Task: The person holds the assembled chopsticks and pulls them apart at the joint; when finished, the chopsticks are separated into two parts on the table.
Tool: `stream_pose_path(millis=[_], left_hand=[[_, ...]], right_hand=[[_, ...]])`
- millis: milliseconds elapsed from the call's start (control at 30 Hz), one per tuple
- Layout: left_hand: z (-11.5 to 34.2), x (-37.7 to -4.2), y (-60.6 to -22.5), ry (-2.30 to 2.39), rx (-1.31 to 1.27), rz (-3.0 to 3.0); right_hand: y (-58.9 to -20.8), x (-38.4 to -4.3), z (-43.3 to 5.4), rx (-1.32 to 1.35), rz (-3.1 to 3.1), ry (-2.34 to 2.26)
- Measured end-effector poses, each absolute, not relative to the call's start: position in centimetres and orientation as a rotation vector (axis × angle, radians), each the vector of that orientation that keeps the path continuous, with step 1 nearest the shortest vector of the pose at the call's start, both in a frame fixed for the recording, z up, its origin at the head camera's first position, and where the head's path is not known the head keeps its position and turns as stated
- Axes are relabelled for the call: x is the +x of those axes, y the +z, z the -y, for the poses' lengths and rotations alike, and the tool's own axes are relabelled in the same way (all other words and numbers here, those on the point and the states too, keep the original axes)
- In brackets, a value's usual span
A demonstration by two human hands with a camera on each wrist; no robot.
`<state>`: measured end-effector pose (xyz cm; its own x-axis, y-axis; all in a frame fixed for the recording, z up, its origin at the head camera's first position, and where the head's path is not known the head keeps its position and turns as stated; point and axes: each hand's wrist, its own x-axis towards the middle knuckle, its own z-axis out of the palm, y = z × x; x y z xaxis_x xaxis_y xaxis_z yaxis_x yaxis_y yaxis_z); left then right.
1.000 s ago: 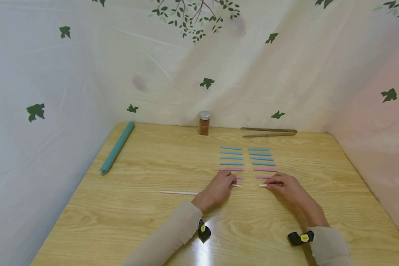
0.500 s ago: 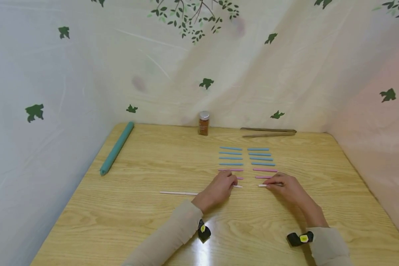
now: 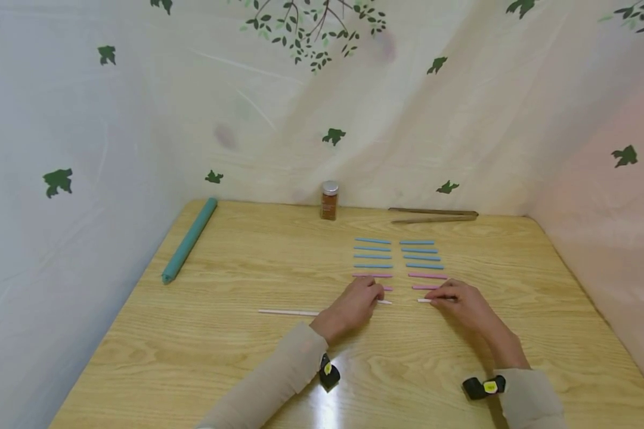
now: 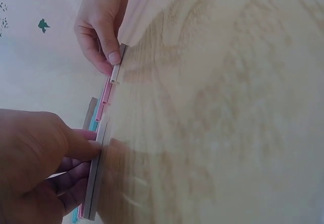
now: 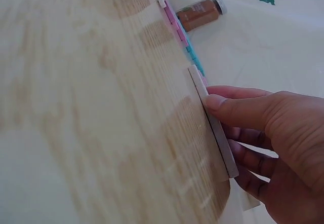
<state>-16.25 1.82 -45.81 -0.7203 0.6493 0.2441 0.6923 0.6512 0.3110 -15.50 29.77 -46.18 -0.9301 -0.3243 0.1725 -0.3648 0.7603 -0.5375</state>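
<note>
My left hand [image 3: 354, 302] pinches a short white stick [image 3: 385, 302] that lies on the table; most of it is hidden by the fingers in the head view. In the left wrist view the thumb presses along that stick's side. Opposite it, my right hand [image 3: 464, 302] pinches a second white stick [image 3: 424, 300] between thumb and fingers, also down at the tabletop. Just beyond both hands lie pink sticks [image 3: 428, 276], partly covered by the fingers. Farther back, blue sticks [image 3: 372, 257] form two columns of parallel rows.
A longer pale stick [image 3: 287, 312] runs leftward from beside my left wrist. At the far left lies a green roll [image 3: 189, 241]. A jar with a silver lid [image 3: 329, 202] and wooden tongs [image 3: 434, 213] are at the table's back edge, before a cloth backdrop [image 3: 279, 119].
</note>
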Motion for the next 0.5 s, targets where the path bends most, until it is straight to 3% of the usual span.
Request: stream_pose_path(millis=[500], left_hand=[[1.9, -16.3, -43.2, -0.61, -1.112, 2.75]], right_hand=[[-43.8, -15.7, -26.3, 0.566, 2.835, 0.888]])
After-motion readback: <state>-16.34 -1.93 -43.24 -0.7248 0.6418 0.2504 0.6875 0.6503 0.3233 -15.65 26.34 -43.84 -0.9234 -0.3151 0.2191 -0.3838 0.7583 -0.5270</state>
